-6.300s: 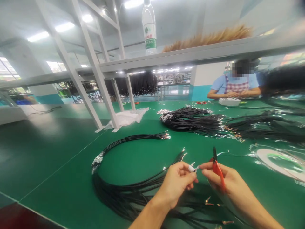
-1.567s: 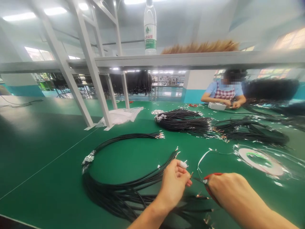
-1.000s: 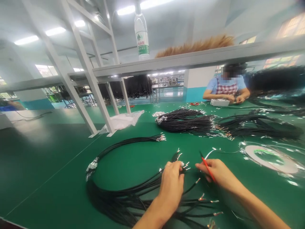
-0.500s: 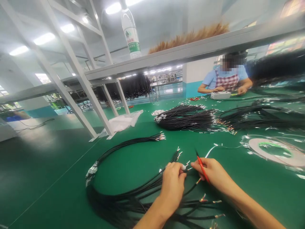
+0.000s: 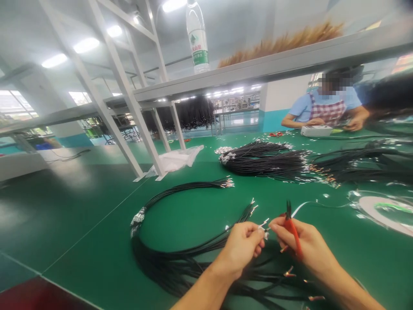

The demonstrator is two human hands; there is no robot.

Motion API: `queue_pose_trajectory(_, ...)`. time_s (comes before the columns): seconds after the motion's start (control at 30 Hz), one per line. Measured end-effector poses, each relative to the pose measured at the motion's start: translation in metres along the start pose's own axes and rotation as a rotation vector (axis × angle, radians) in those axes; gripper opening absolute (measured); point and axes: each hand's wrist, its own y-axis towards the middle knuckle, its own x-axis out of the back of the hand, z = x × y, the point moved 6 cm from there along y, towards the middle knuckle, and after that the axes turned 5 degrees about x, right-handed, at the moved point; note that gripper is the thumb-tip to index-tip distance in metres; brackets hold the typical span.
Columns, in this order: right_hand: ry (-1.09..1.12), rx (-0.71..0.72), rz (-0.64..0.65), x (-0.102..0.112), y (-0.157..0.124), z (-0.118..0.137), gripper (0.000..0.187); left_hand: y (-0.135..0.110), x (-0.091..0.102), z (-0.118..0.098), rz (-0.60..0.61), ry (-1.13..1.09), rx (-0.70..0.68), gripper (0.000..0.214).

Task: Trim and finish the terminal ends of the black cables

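My left hand (image 5: 245, 245) is closed in a pinch on the end of a black cable, whose light stripped tip (image 5: 265, 223) sticks out past the fingers. Just to its right, my right hand (image 5: 311, 243) grips red-handled pliers (image 5: 296, 239), black jaws pointing up, while thumb and finger pinch close to the cable end. A thin white strip (image 5: 298, 209) runs from behind the right hand toward the reel. Beneath my hands lies a curved bundle of black cables (image 5: 151, 265), wrapped in silvery-clear tape (image 5: 138, 218), with bared ends fanning right.
A flat reel (image 5: 376, 209) lies on the right of the green table (image 5: 97, 219). Behind are another black cable bundle (image 5: 267, 160), red-handled scissors (image 5: 275, 134) and a plastic bag (image 5: 180, 159) by the shelf legs. A co-worker (image 5: 325, 107) sits across; a bottle (image 5: 197, 47) stands overhead.
The view has swung left, so the scene sits further right. My left hand has turned and its fingers have curled in; the pliers in my right hand stand more upright.
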Motion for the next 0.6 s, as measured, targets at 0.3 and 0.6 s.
queue_pose_trajectory(0.3, 0.011, 0.053, -0.025, -0.005, -0.014, 0.006, 0.026, -0.001, 0.003, -0.005, 0.044, -0.140, 0.033, 0.026)
queue_pose_trajectory(0.6, -0.085, -0.132, 0.068, -0.004, -0.012, -0.015, 0.047, -0.006, 0.016, -0.024, -0.145, -0.028, -0.229, 0.019)
